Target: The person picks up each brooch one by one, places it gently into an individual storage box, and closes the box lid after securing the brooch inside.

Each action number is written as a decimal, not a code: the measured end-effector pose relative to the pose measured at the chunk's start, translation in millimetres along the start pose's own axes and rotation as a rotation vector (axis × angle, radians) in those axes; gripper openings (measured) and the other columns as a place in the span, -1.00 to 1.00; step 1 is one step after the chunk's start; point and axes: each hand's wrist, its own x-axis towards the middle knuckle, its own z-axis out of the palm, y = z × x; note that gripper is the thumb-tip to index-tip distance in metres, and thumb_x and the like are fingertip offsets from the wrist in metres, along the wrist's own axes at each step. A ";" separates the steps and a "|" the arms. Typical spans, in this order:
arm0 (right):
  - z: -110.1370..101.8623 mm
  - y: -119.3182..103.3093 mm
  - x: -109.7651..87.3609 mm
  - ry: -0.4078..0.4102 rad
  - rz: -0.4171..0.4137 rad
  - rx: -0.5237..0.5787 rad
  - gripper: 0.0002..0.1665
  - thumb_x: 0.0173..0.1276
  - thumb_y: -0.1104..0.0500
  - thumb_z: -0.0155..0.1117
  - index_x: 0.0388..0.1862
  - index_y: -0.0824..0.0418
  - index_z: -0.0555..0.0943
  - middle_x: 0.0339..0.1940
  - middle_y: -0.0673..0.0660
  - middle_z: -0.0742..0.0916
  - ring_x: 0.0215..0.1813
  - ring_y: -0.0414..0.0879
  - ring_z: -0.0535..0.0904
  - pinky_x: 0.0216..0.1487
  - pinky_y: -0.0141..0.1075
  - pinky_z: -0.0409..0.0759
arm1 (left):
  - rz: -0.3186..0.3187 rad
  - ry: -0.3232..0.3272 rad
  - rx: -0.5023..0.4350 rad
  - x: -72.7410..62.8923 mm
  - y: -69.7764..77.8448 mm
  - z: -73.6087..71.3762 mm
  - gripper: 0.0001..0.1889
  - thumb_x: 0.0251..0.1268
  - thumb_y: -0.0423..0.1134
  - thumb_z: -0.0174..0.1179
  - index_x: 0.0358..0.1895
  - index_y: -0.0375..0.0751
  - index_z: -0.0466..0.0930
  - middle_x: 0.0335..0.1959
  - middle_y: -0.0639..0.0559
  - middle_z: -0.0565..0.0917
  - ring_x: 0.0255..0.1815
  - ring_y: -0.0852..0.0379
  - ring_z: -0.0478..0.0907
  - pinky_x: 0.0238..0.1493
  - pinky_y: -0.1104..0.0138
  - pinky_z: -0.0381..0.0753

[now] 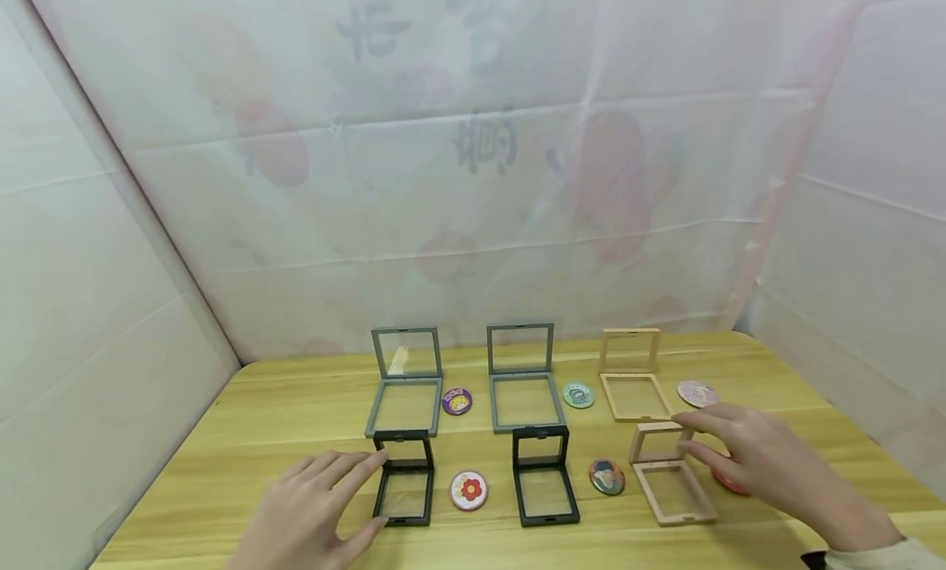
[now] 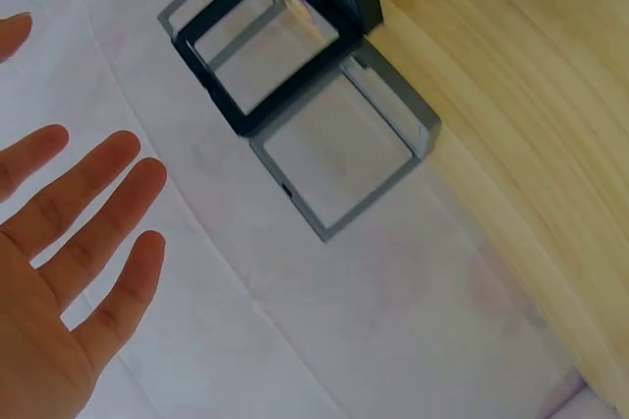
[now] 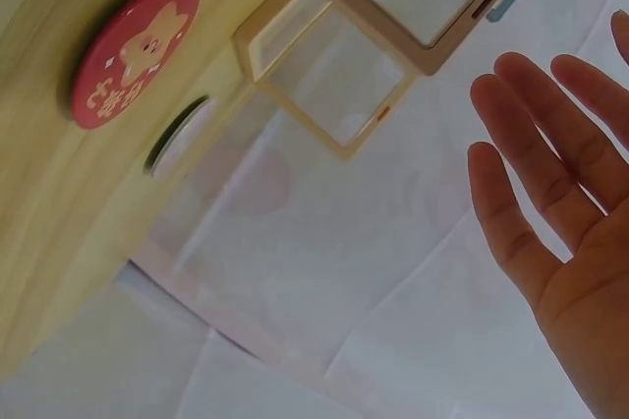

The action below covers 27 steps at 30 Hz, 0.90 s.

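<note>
My left hand is beside the front-left black display frame, fingers spread, thumb and fingertips right at its left side. The frame stands on the table with its lid raised. At the front right, my right hand reaches over a pinkish-beige frame, its fingertips by the raised lid. Under that hand lies a red round badge, partly hidden in the head view; the right wrist view shows its star figure. In both wrist views the fingers are loosely extended with nothing between them.
Between the hands are a flower badge, another black frame and a portrait badge. Behind stand two grey frames and a yellow-beige frame, lids up, with purple, green and lilac badges. Cloth walls surround the table.
</note>
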 end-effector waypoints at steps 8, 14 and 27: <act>1.0 -0.8 3.3 -0.008 -0.052 0.033 -0.68 0.20 -0.10 0.54 -0.14 0.01 0.78 -0.24 -0.08 0.79 -0.31 -0.22 0.70 -0.39 -0.32 0.63 | -0.016 0.002 -0.058 0.0 0.5 3.2 -0.36 0.50 0.31 -0.12 0.14 -0.13 0.67 -0.18 0.11 0.73 -0.27 0.10 0.68 -0.38 0.18 0.70; 5.3 -7.3 10.1 0.006 -0.088 0.091 -0.67 0.32 -0.14 0.44 -0.16 0.07 0.78 -0.30 -0.11 0.76 -0.40 -0.42 0.53 -0.47 -0.49 0.48 | -0.007 -0.046 -0.071 4.6 3.8 6.1 -0.39 0.17 0.21 0.39 0.17 -0.12 0.65 -0.12 0.11 0.74 -0.22 0.11 0.68 -0.31 0.15 0.70; 13.4 -21.0 20.7 -0.058 -0.095 0.156 -0.74 0.39 -0.02 0.42 -0.09 0.11 0.74 -0.25 -0.01 0.76 -0.41 -0.44 0.60 -0.46 -0.48 0.55 | -0.023 -0.109 -0.149 21.1 17.6 20.4 -0.34 -0.10 0.05 0.60 0.09 -0.22 0.68 -0.07 0.04 0.72 -0.17 0.07 0.70 -0.25 0.17 0.71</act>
